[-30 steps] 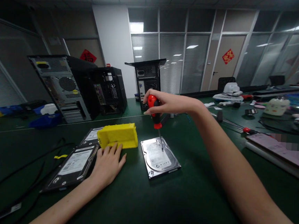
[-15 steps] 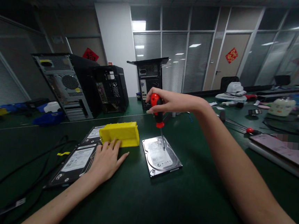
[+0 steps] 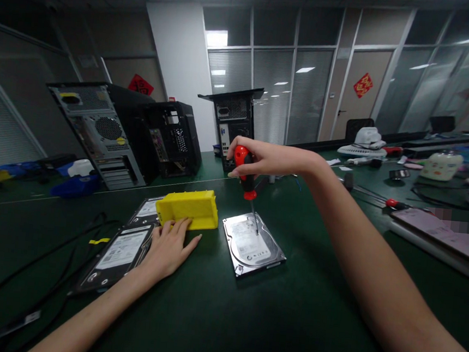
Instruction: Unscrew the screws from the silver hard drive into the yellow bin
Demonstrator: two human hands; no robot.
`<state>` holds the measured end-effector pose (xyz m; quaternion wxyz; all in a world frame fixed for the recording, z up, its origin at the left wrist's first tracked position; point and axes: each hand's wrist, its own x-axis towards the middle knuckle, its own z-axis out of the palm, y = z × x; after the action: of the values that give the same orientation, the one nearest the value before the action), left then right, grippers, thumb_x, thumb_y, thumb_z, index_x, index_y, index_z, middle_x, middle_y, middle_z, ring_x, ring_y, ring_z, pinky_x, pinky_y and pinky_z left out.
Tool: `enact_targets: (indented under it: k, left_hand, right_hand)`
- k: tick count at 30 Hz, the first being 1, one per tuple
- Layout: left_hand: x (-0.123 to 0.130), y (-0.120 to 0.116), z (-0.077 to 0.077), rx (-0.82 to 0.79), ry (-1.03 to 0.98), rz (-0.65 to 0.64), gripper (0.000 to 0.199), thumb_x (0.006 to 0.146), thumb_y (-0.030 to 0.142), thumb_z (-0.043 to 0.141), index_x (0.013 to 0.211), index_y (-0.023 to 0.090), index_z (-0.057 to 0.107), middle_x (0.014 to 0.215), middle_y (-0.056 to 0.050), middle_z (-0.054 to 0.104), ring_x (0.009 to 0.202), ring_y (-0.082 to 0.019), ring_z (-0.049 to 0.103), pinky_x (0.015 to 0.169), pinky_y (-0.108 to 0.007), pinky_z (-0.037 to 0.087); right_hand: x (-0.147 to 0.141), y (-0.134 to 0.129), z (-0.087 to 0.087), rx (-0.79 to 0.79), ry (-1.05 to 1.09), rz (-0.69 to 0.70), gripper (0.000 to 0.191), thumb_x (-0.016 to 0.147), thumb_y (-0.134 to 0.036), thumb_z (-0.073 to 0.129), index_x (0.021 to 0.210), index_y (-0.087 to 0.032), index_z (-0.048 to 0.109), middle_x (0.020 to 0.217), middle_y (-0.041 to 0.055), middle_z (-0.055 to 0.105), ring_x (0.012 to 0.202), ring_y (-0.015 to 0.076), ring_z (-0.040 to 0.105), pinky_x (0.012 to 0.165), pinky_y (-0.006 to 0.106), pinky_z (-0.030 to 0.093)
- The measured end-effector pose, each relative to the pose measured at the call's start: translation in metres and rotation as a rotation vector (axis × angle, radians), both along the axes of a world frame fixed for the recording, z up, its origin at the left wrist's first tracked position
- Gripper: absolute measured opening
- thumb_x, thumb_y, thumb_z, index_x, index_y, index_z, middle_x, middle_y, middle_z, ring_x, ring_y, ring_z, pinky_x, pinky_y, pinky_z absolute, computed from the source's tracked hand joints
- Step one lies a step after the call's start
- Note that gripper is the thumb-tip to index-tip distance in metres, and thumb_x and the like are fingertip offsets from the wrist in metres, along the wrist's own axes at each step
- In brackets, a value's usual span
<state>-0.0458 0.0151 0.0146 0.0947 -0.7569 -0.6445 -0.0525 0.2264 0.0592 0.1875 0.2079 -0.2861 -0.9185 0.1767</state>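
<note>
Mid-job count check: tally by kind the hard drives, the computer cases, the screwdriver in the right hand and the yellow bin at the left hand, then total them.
Hard drives: 3
Computer cases: 3
Screwdriver in the right hand: 1
Yellow bin at the left hand: 1
Total: 8

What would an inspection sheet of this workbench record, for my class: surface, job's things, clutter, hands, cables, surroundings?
Surface: dark green tabletop.
Job's things: red-and-black screwdriver, tip on a silver hard drive lying flat, label up; yellow bin left of it.
Clutter: dark hard drives at left; hand tools at right.
Hands: right hand grips the screwdriver's handle; left hand is palm down at the bin.
Cables: black cables, far left.
Surroundings: computer cases behind; glass partitions beyond.
</note>
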Motion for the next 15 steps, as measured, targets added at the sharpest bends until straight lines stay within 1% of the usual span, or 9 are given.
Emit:
enact_targets:
  k: [6,11,15]
  left_hand:
    - [-0.0009,0.0023,-0.0040,0.018,0.014,0.003,0.060,0.095,0.050,0.031,0.139,0.011,0.042,0.140,-0.014,0.049,0.122,-0.036,0.043,0.096,-0.051,0.033]
    - [0.0018,-0.0004,-0.0015,0.048,0.046,-0.013,0.057,0.096,0.048,0.032,0.137,0.011,0.044,0.136,-0.015,0.052,0.121,-0.036,0.045,0.095,-0.050,0.034]
    - [0.0038,-0.0023,0.0021,0.091,0.093,-0.050,0.052,0.096,0.044,0.034,0.132,0.010,0.049,0.129,-0.017,0.058,0.115,-0.035,0.050,0.091,-0.050,0.035]
  right_hand:
    - [0.0000,-0.0013,0.0004,-0.004,0.001,-0.007,0.032,0.083,-0.033,0.061,0.107,-0.018,0.047,0.109,0.0056,0.053,0.096,0.0172,0.055,0.073,0.025,0.054]
    - [0.0007,-0.0018,0.0001,-0.002,-0.002,-0.005,0.034,0.083,-0.033,0.062,0.109,-0.018,0.047,0.108,0.0060,0.053,0.096,0.0172,0.055,0.073,0.025,0.054]
    - [0.0006,-0.0028,0.0006,-0.053,0.008,-0.012,0.035,0.083,-0.032,0.062,0.110,-0.018,0.046,0.108,0.0061,0.052,0.092,0.0164,0.058,0.069,0.024,0.055]
